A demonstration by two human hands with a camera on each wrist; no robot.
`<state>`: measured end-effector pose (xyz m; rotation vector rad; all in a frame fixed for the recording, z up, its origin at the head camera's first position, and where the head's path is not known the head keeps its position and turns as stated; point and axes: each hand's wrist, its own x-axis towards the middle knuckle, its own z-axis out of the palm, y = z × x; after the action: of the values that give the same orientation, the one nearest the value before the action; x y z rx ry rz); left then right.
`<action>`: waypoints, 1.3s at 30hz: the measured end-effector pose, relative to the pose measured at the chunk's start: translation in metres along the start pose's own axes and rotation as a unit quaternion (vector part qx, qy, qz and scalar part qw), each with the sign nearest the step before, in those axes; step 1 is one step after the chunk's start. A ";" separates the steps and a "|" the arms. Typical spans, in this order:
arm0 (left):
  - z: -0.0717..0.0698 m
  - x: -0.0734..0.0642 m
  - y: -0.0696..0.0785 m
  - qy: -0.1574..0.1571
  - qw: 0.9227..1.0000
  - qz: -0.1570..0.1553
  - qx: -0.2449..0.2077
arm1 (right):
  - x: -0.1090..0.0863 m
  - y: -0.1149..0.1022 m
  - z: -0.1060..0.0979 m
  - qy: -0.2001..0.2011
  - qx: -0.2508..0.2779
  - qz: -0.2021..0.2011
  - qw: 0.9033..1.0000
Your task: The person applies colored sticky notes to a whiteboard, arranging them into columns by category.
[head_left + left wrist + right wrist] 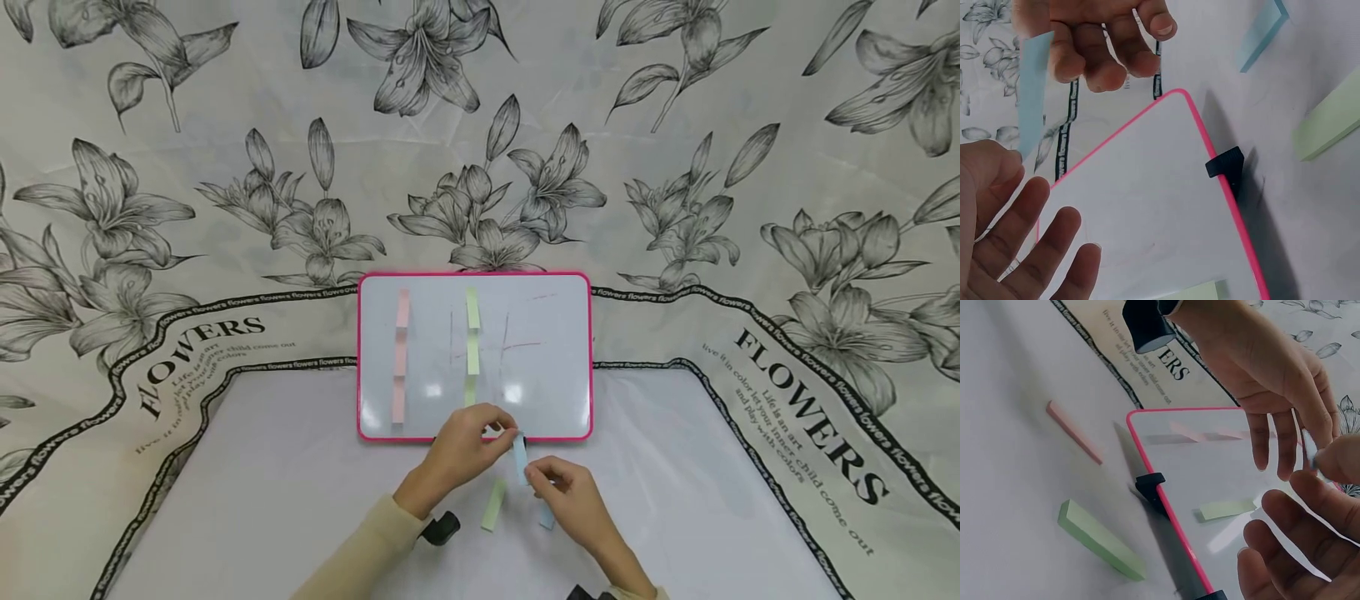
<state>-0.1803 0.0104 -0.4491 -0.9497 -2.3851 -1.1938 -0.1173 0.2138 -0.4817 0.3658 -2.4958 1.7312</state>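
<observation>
A light-blue sticky-note strip (521,458) is stretched between my two hands, in front of the whiteboard's lower edge. My left hand (465,443) pinches its upper end between thumb and index finger. At its lower end, my right hand (573,500) pinches it with thumb and forefinger. The pink-framed whiteboard (555,387) leans upright behind them. Three pink strips (401,354) form a column on its left side. A second column holds green strips (472,352), the lowest partly covered by my left hand.
On the white table lie a green sticky-note pad (492,505) and a blue pad (547,520), partly behind my right hand. A pink pad (1074,432) shows in the right wrist view. Black feet (1227,164) hold the board. Flower-printed cloth (420,167) hangs behind.
</observation>
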 end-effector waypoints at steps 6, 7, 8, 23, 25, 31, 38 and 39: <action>0.005 0.010 0.000 -0.014 0.994 -0.050 -0.091 | 0.006 0.004 -0.006 -0.006 0.018 -0.017 1.000; 0.006 0.013 -0.001 -0.017 0.991 -0.062 -0.114 | 0.008 0.005 -0.007 -0.003 0.017 -0.022 1.000; 0.008 0.015 -0.003 -0.017 0.988 -0.076 -0.134 | 0.010 0.007 -0.007 0.002 0.013 -0.023 1.000; 0.014 0.098 -0.016 -0.016 0.975 -0.144 -0.169 | 0.086 0.010 -0.033 0.047 0.016 0.024 0.998; 0.013 0.112 -0.020 -0.008 0.978 -0.137 -0.157 | 0.101 0.007 -0.038 0.050 0.012 0.037 0.998; 0.007 0.147 -0.025 0.014 0.986 -0.139 -0.094 | 0.139 -0.004 -0.051 0.045 -0.005 0.073 0.996; -0.004 0.183 -0.028 0.065 0.983 -0.167 -0.033 | 0.178 -0.016 -0.049 0.083 0.054 0.095 0.991; -0.005 0.186 -0.029 0.071 0.982 -0.173 -0.026 | 0.183 -0.017 -0.047 0.084 0.064 0.100 0.989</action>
<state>-0.3364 0.0727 -0.3635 -0.4514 -2.4775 -1.3967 -0.2937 0.2241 -0.4121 -0.0267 -2.3782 1.9116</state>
